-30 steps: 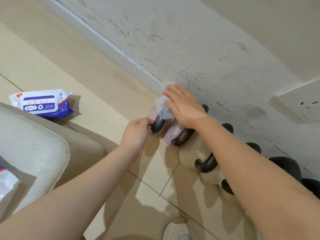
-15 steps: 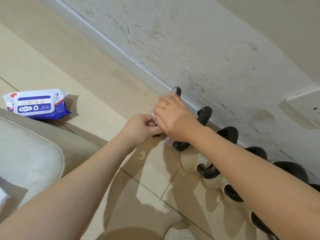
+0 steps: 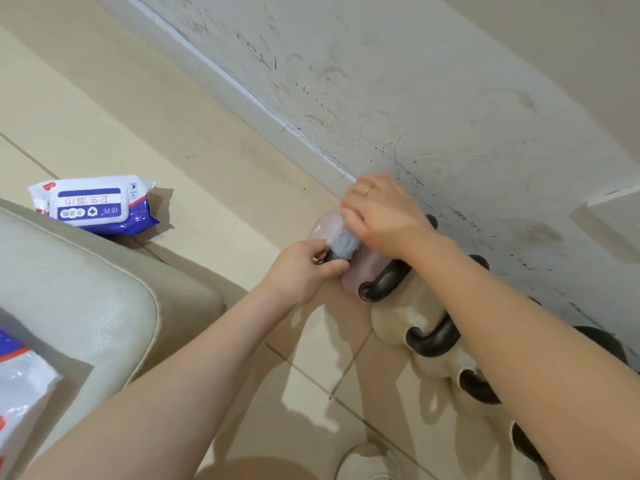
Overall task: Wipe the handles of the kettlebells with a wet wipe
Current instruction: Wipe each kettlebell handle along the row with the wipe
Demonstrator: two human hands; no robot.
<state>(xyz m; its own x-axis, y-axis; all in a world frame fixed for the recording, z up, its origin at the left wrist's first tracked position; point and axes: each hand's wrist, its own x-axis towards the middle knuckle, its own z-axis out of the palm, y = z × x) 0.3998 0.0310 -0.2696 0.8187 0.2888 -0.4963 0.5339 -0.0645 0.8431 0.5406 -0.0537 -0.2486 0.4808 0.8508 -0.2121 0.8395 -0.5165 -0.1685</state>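
Head view: by the wall (image 3: 433, 81), the right hand (image 3: 384, 216) grips a bunched wipe (image 3: 343, 242) around the end kettlebell's (image 3: 323, 225) handle; the left hand (image 3: 304, 271) pinches that handle's near end. A wipe pack (image 3: 93, 204) lies on the floor (image 3: 214, 202).

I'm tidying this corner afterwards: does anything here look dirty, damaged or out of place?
Yes: the wall above the kettlebells is scuffed with dark marks and smudges. The wipes pack lies loose on the floor.
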